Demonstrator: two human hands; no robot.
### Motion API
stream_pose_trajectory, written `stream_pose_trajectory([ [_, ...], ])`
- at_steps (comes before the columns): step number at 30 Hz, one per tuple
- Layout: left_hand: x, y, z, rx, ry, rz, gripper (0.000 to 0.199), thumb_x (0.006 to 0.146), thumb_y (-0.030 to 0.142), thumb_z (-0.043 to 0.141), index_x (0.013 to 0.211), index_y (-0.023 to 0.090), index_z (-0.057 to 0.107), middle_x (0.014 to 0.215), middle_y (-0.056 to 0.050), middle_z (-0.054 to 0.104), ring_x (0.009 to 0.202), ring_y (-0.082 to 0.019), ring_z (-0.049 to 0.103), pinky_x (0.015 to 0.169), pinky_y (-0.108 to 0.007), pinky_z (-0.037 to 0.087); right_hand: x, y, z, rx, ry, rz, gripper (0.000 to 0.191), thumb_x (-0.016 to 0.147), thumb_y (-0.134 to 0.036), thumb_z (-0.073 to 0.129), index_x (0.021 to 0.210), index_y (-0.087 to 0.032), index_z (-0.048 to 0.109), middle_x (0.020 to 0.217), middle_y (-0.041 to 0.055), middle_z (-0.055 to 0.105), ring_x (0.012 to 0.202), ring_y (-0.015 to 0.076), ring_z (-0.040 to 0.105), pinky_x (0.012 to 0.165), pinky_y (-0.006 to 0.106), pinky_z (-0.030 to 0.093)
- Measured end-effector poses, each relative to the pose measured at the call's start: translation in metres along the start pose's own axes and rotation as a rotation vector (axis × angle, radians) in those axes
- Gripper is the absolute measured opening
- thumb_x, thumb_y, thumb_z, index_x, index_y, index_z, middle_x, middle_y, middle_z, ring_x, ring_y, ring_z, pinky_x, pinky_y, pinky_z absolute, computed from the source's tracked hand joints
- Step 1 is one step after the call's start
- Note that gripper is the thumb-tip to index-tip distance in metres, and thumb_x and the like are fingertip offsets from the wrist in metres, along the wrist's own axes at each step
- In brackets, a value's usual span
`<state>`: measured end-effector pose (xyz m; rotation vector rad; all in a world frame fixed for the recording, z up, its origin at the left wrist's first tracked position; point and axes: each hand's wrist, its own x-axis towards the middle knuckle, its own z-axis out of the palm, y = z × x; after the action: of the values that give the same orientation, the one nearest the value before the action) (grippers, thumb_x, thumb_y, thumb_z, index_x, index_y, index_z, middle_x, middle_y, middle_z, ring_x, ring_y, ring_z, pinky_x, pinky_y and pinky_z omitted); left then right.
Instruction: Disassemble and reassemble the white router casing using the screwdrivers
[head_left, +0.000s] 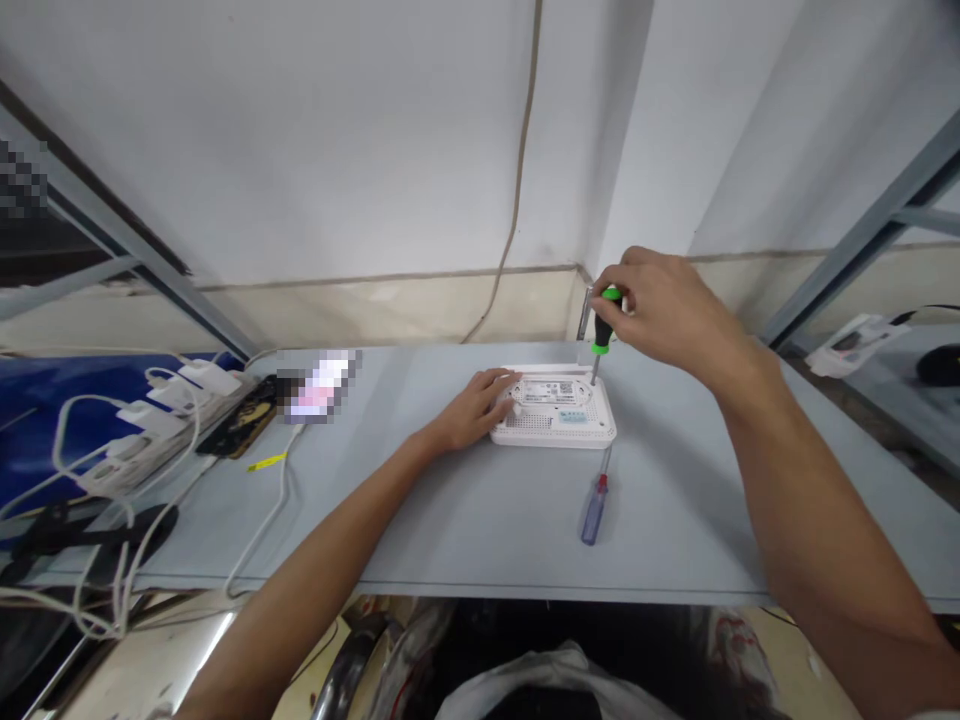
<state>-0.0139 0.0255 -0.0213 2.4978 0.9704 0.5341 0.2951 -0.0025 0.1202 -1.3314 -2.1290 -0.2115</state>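
A white router-like box (pixel 525 437) lies on the table with its labelled, vented underside up. My left hand (pixel 480 408) rests on its left side, fingers stretched over the edge and onto the label area. With my right hand (pixel 637 300) I grip the top of a green and black screwdriver (pixel 604 330) between thumb and fingers. The screwdriver stands nearly upright, its tip at the box's far right corner; the exact contact is too small to make out. A second screwdriver (pixel 593 512), with a clear purple handle, lies in front of the box.
On the left are a power strip (pixel 124 468) with several white plugs, tangled white cables, a dark phone (pixel 244 415) and a lit phone (pixel 322 388). The grey-blue table (pixel 480 540) meets a wall behind. Metal frame posts rise at both sides.
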Motion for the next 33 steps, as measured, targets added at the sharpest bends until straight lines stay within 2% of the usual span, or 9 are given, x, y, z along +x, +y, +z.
stream_pose_trajectory([
  [5, 0.003, -0.001, 0.000, 0.013, 0.005, 0.008, 0.064, 0.109, 0.061, 0.032, 0.160, 0.024, 0.044, 0.159, -0.013, 0.046, 0.150, -0.030, 0.040, 0.130, -0.051, 0.029, -0.005, -0.002, -0.014, 0.054, -0.068, -0.082, 0.032, 0.089, -0.027, 0.061, 0.118, -0.030, 0.074, 0.131, 0.0054, 0.070, 0.125, 0.0351, 0.061, 0.102, 0.052, 0.049],
  [8, 0.004, 0.001, 0.000, 0.030, 0.000, -0.006, 0.064, 0.109, 0.062, 0.031, 0.160, 0.026, 0.043, 0.160, -0.012, 0.045, 0.151, -0.029, 0.038, 0.131, -0.050, 0.028, 0.000, -0.001, -0.005, 0.078, -0.002, 0.080, 0.028, 0.087, -0.041, 0.072, 0.111, -0.026, 0.075, 0.114, 0.0104, 0.074, 0.120, 0.0411, 0.063, 0.099, 0.056, 0.048],
  [11, 0.004, 0.002, 0.001, 0.031, -0.001, -0.019, 0.065, 0.109, 0.062, 0.029, 0.161, 0.027, 0.042, 0.159, -0.011, 0.045, 0.151, -0.027, 0.038, 0.130, -0.048, 0.029, 0.004, -0.001, 0.004, 0.089, -0.029, 0.127, 0.018, 0.088, -0.032, 0.072, 0.103, -0.023, 0.077, 0.096, 0.0112, 0.074, 0.110, 0.0418, 0.067, 0.099, 0.059, 0.047],
  [14, 0.006, 0.000, 0.004, 0.021, 0.011, -0.009, 0.066, 0.108, 0.064, 0.029, 0.160, 0.025, 0.043, 0.158, -0.012, 0.046, 0.149, -0.028, 0.040, 0.130, -0.049, 0.030, 0.002, -0.002, -0.002, 0.067, -0.101, -0.019, 0.041, 0.084, -0.010, 0.060, 0.119, -0.023, 0.075, 0.117, 0.0098, 0.076, 0.116, 0.0371, 0.068, 0.105, 0.057, 0.048],
  [17, 0.011, -0.008, 0.010, 0.021, 0.060, 0.043, 0.069, 0.107, 0.067, 0.030, 0.156, 0.022, 0.050, 0.153, -0.014, 0.052, 0.145, -0.031, 0.045, 0.129, -0.051, 0.031, -0.004, -0.006, -0.017, 0.050, -0.125, -0.137, 0.060, 0.078, -0.007, 0.061, 0.135, -0.026, 0.069, 0.146, 0.0043, 0.065, 0.136, 0.0345, 0.058, 0.118, 0.054, 0.044],
  [20, 0.013, -0.013, 0.013, 0.015, 0.113, 0.055, 0.068, 0.107, 0.067, 0.029, 0.154, 0.024, 0.053, 0.151, -0.012, 0.055, 0.142, -0.030, 0.047, 0.128, -0.051, 0.033, -0.004, -0.008, -0.022, -0.085, -0.047, -0.045, 0.047, 0.089, -0.028, 0.069, 0.136, -0.028, 0.068, 0.149, 0.0061, 0.062, 0.139, 0.0403, 0.053, 0.116, 0.061, 0.044],
  [23, 0.012, -0.009, 0.011, 0.015, 0.087, 0.042, 0.069, 0.107, 0.066, 0.028, 0.157, 0.023, 0.049, 0.154, -0.012, 0.051, 0.144, -0.030, 0.045, 0.128, -0.050, 0.032, 0.000, -0.003, -0.015, -0.052, 0.015, 0.062, 0.036, 0.092, -0.051, 0.071, 0.125, -0.035, 0.071, 0.128, 0.0058, 0.071, 0.125, 0.0403, 0.060, 0.109, 0.063, 0.048],
  [26, 0.010, -0.002, 0.006, 0.023, 0.038, 0.037, 0.070, 0.108, 0.065, 0.027, 0.159, 0.021, 0.046, 0.157, -0.014, 0.047, 0.147, -0.031, 0.042, 0.128, -0.050, 0.032, 0.002, 0.003, -0.009, 0.041, 0.003, 0.072, 0.028, 0.093, -0.046, 0.069, 0.120, -0.039, 0.071, 0.119, 0.0044, 0.072, 0.118, 0.0382, 0.062, 0.107, 0.062, 0.049],
  [33, 0.008, 0.000, 0.005, 0.049, 0.034, 0.052, 0.069, 0.109, 0.062, 0.029, 0.159, 0.018, 0.045, 0.157, -0.016, 0.048, 0.146, -0.031, 0.043, 0.128, -0.051, 0.031, -0.007, -0.019, -0.029, -0.088, -0.008, -0.062, 0.046, 0.094, -0.039, 0.059, 0.140, -0.046, 0.057, 0.159, -0.0034, 0.048, 0.134, 0.0376, 0.054, 0.104, 0.055, 0.049],
])
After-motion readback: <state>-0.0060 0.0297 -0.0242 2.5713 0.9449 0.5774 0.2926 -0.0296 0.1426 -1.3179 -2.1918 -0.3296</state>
